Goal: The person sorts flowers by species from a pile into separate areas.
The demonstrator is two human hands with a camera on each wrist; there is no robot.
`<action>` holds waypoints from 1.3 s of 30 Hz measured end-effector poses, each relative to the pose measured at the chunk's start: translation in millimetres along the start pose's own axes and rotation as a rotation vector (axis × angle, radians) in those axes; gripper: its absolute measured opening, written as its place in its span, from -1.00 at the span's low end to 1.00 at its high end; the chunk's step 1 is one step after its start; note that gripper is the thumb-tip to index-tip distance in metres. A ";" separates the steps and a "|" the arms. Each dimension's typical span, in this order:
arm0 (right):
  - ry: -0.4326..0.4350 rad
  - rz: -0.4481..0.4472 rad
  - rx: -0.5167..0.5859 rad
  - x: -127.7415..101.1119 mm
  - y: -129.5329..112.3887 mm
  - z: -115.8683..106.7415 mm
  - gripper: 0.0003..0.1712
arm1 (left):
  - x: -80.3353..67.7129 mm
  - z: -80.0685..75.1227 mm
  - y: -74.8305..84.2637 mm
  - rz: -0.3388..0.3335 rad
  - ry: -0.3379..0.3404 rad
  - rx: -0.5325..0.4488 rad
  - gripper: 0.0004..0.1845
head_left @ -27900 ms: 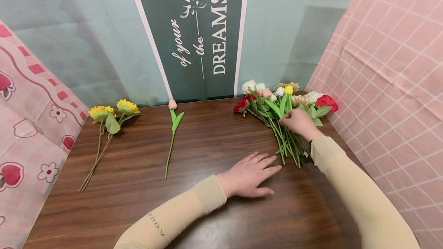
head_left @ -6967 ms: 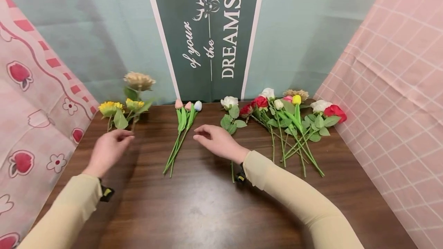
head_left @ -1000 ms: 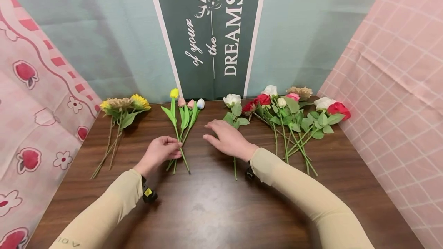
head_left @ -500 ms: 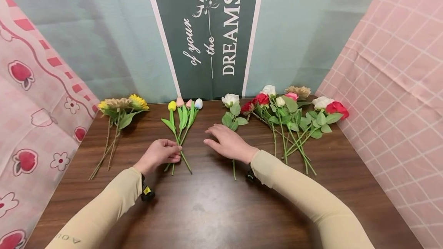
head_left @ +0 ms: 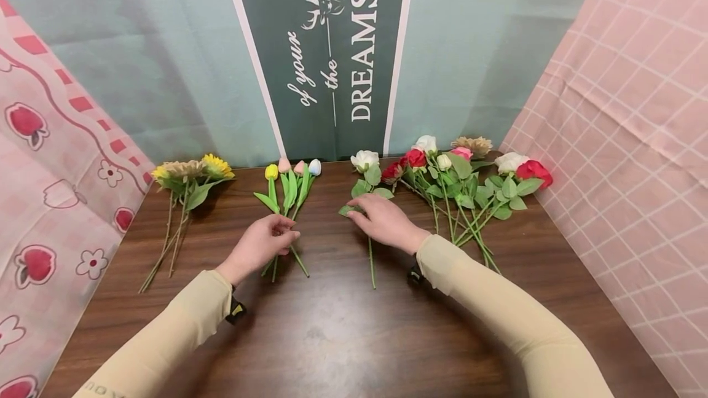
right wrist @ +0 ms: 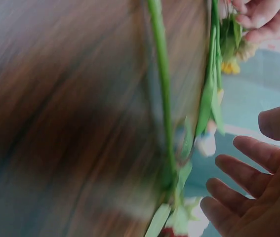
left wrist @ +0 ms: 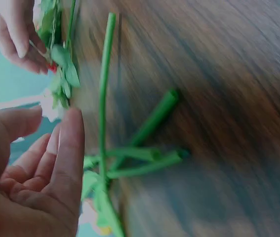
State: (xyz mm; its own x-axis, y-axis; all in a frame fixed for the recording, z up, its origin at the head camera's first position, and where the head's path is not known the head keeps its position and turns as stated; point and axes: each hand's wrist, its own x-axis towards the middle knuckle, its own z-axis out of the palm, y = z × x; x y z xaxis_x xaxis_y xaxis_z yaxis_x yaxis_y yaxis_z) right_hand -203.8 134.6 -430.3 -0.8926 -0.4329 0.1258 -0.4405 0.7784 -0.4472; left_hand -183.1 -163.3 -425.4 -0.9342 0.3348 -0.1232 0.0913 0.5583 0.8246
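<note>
My left hand (head_left: 260,244) hovers over the stems of several tulips, with thumb and fingers apart and nothing between them in the left wrist view. The yellow tulip (head_left: 271,172) lies leftmost, its stem (left wrist: 107,59) crossing the others. Beside it are two pink tulips (head_left: 284,166) and a white-blue tulip (head_left: 314,167). My right hand (head_left: 387,223) is over the leaves and stem of a lone white rose (head_left: 365,160), partly covering them. Its fingers (right wrist: 243,173) are spread loosely and hold nothing.
On the left lie yellow sunflowers (head_left: 217,166) with a tan flower (head_left: 185,169). A mixed pile on the right holds red roses (head_left: 534,174), white roses (head_left: 510,163), a pink flower (head_left: 461,152) and another tan flower (head_left: 472,145). Fabric walls stand around the wooden table (head_left: 332,336).
The large pile has been partly spread: tulips lie together, a tan flower joins the sunflowers, a white rose lies apart. Just now my left hand laid down the yellow tulip and let go.
</note>
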 end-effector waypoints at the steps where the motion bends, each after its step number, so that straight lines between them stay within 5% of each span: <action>1: 0.009 0.014 -0.007 -1.4 5.2 -3.0 -0.59 | -0.2 3.6 4.0 0.048 0.006 0.055 -0.59; 9: 0.103 0.156 -0.031 -24.3 57.6 -33.9 -0.60 | 1.1 42.4 35.4 0.442 -0.016 0.471 -0.36; 16: 0.184 0.309 -0.007 -57.5 108.2 -70.1 -0.66 | 7.5 80.7 60.5 0.719 -0.106 0.655 -0.27; 27: 0.134 0.497 0.066 -86.4 153.0 -110.8 -0.72 | 15.3 140.1 100.4 0.874 -0.212 0.813 -0.24; 39: -0.097 0.610 0.083 -90.0 150.5 -118.4 -0.62 | 17.9 196.4 127.3 0.920 -0.296 0.868 -0.25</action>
State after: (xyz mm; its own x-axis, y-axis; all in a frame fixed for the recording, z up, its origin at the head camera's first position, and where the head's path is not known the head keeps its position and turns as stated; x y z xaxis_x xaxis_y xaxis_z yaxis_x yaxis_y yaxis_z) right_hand -201.1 344.6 -404.0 -0.9667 0.0369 -0.2531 0.1588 0.8623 -0.4809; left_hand -120.5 62.8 -431.1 -0.3090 0.9472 0.0850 0.9505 0.3047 0.0602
